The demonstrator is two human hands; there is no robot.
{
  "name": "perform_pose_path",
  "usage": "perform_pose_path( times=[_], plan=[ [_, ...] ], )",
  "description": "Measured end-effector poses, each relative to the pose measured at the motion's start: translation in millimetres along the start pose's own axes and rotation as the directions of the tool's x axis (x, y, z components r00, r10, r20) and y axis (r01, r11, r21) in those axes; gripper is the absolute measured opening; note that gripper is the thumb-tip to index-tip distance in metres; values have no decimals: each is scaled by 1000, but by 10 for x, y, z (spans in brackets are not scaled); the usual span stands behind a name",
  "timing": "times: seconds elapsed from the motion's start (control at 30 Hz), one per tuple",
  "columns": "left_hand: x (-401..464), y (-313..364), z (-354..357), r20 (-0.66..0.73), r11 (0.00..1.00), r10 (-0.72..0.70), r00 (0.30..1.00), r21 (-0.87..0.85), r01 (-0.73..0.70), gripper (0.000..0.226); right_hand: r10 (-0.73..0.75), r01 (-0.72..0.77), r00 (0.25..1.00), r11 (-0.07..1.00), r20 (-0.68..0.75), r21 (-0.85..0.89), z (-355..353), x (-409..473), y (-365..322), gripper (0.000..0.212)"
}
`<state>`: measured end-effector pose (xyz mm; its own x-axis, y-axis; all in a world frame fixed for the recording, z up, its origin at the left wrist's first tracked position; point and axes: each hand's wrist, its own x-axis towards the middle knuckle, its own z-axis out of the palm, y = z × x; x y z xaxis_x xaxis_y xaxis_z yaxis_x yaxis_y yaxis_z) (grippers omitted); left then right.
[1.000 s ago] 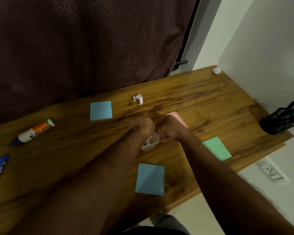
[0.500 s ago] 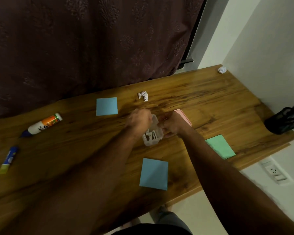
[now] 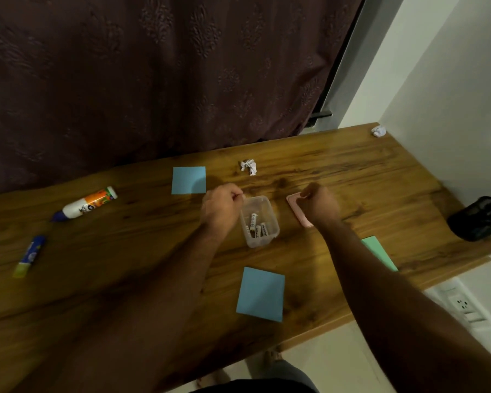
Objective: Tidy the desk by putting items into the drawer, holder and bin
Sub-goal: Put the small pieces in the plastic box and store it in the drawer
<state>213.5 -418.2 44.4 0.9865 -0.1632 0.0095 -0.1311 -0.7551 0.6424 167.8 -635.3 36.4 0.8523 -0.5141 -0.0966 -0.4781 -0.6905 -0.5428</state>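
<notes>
Two hands flank the clear box: left grip touching its rim.

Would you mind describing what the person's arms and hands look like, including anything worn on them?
Both forearms are bare up to the bottom edge of the picture: no sleeves show. The left hand and the right hand wear no gloves, and no watch, bracelet or ring shows on the visible sides. The light is dim, so small details could be missed.

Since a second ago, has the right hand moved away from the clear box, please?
Yes. The right hand has moved right, off the clear box, onto the pink lid.
</notes>
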Motion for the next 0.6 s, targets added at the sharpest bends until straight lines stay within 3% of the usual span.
perform_pose_path(
  times=[0.13, 0.27, 0.33, 0.47, 0.6],
  plan=[
    [-34, -43, 9, -38, 988, -78, 996, -136, 72, 14, 88, -53, 989, 961, 117, -271, 30, 132, 399, 50],
    [-67, -22, 78, -56, 968, -152, 987, -209, 138, 20, 140, -99, 986, 928, 92, -359, 122, 131, 441, 83],
    [-80, -5, 119, -66, 957, -191, 979, -236, 171, 20, 120, -72, 988, 920, 101, -386, 167, 119, 408, 86],
    [-113, 13, 167, -72, 934, -247, 966, -281, 218, 20, 81, -10, 986, 902, 147, -431, 196, 156, 387, 74],
    [-183, 37, 194, -98, 931, -282, 954, -270, 247, 21, 66, -3, 983, 939, 173, -344, 190, 233, 408, 78]
  ],
)
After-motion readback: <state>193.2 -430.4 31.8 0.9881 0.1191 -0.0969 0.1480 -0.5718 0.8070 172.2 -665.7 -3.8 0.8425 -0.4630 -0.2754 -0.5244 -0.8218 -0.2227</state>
